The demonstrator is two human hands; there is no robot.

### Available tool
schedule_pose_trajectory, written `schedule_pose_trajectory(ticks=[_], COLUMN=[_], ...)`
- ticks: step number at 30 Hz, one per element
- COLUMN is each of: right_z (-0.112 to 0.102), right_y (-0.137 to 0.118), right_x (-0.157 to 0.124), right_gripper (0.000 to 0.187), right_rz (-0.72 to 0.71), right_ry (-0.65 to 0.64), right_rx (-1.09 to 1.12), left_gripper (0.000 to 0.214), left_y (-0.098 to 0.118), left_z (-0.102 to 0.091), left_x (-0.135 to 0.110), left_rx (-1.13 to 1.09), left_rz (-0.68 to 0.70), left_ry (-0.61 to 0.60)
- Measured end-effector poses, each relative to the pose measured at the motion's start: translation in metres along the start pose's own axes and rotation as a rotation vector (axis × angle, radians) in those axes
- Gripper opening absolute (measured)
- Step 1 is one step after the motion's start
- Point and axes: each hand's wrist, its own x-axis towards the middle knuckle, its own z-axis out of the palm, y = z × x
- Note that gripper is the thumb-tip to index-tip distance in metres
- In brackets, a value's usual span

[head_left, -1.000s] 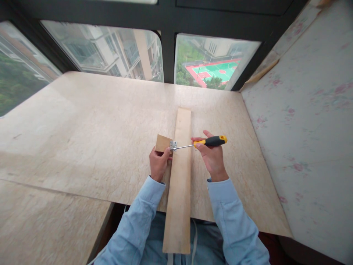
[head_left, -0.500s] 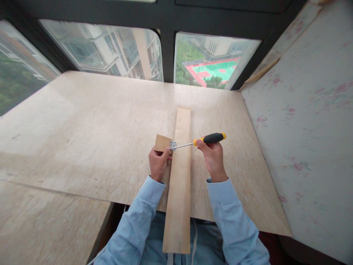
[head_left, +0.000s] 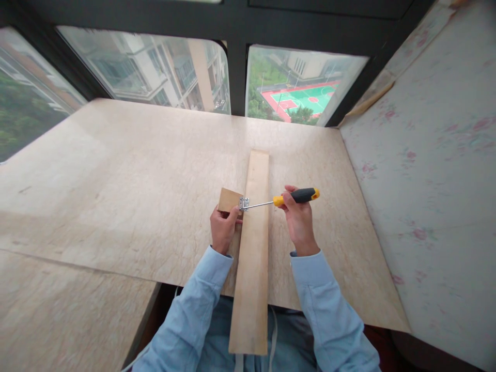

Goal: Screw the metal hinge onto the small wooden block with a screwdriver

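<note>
Left hand (head_left: 222,230) grasped block (head_left: 229,200) beside board (head_left: 251,268); right hand (head_left: 300,223) gripped screwdriver (head_left: 279,201), its tip at hinge (head_left: 245,203) spanning block and board.

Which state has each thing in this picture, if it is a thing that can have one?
Screwdriver: held in the right hand, tip at the hinge
Hinge: opened out, between block and board
Wooden block: held by the left hand
Long wooden board: lying flat, near end overhanging the tabletop
</note>
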Motion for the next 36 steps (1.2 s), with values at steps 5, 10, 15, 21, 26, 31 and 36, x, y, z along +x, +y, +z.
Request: schedule_pose_trajectory(ticks=[5, 10, 15, 21, 26, 31, 36], right_z=[-0.003, -0.008, -0.005, 0.006, -0.001, 0.001, 0.038], right_y=[0.005, 0.002, 0.004, 0.024, 0.046, 0.036, 0.004], right_x=[0.003, 0.003, 0.006, 0.016, 0.017, 0.053, 0.140], right_gripper=[0.048, 0.026, 0.019, 0.026, 0.037, 0.038, 0.057], right_rz=[0.016, -0.032, -0.033, 0.056, -0.014, -0.365, -0.362], right_ry=[0.095, 0.019, -0.042, -0.111, -0.008, 0.004, -0.415], right_rx=[-0.083, -0.088, -0.016, -0.020, -0.306, -0.778, -1.612], left_gripper=[0.039, 0.039, 0.037, 0.037, 0.036, 0.035, 0.034], left_y=[0.000, 0.000, 0.001, 0.001, -0.001, -0.001, 0.002], left_z=[0.000, 0.000, 0.000, 0.000, 0.000, 0.000, -0.001], left_x=[-0.001, 0.000, 0.000, 0.000, 0.001, 0.000, -0.002], left_rx=[0.002, -0.011, -0.024, -0.032, -0.033, -0.021, -0.019], left_rz=[-0.005, -0.006, 0.007, 0.007, 0.004, -0.007, -0.004], left_ry=[-0.003, -0.008, -0.021, -0.026, -0.029, -0.022, -0.017])
